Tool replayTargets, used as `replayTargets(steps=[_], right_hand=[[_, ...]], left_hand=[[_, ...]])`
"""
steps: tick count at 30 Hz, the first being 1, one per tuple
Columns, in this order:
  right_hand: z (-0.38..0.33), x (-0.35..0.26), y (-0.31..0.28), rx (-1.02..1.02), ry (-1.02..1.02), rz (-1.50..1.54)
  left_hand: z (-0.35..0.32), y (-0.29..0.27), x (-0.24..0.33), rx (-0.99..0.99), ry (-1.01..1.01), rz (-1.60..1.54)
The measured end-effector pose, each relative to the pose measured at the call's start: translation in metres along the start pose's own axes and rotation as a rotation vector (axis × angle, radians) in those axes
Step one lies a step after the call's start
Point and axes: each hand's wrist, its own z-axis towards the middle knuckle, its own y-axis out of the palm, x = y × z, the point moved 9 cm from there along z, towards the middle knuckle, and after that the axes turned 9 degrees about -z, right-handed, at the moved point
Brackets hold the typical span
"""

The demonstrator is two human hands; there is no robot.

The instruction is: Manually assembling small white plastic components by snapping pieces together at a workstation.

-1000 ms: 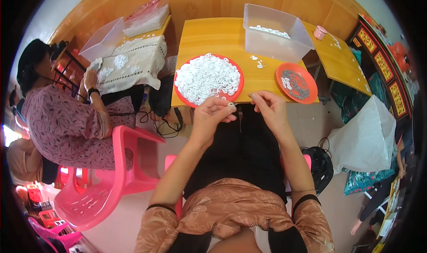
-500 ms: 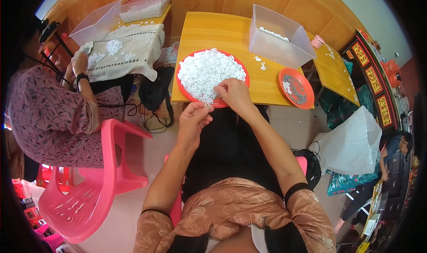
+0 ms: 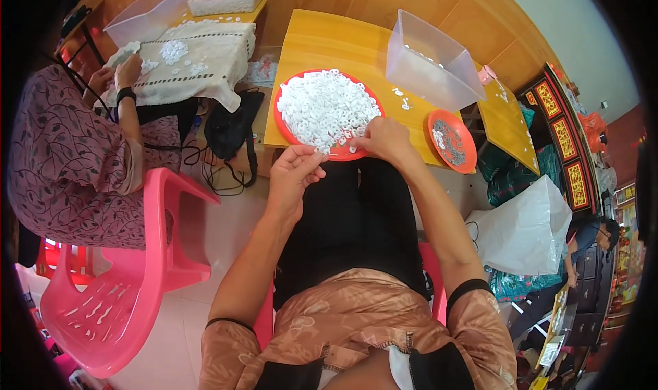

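Observation:
A round red tray point(image 3: 279, 119) heaped with small white plastic pieces with holes point(image 3: 325, 102) stands at the near edge of the yellow table. At the tray's near rim, my left hand point(image 3: 296, 177) is closed, thumb and forefinger pinching a small white plastic piece point(image 3: 320, 151). To its right, my right hand point(image 3: 386, 140) reaches over the near right rim. Its fingers are curled, with the fingertips on a white piece at the edge of the heap. Some red tray bottom shows between the two hands.
An orange-red dish point(image 3: 471, 160) with small grey metal parts and some white pieces sits on the right. Behind stands a clear plastic bin point(image 3: 432, 68). A co-worker point(image 3: 75, 157) handles white pieces at a cloth-covered table point(image 3: 226, 54), left, behind a pink chair point(image 3: 154, 253).
My right hand has moved right along the near side of the tray, away from my left hand. The left hand keeps its pinch. The whole view has shifted slightly.

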Motion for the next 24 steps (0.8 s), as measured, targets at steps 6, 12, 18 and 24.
replayTargets(steps=[6, 12, 18, 24], right_hand=[[0.003, -0.014, 0.008, -0.101, -0.046, -0.074], [-0.001, -0.012, 0.009, 0.02, -0.131, 0.294], [-0.043, -0.018, 0.016, -0.155, -0.019, 1.391], [-0.074, -0.032, 0.013, -0.257, -0.037, 1.741]], left_hand=[[-0.003, 0.002, -0.002, 0.022, -0.017, 0.017], [-0.005, 0.005, -0.002, -0.007, -0.01, 0.017], [-0.007, 0.01, 0.002, -0.05, 0.042, 0.118], [-0.016, 0.024, -0.001, -0.099, 0.078, 0.2]])
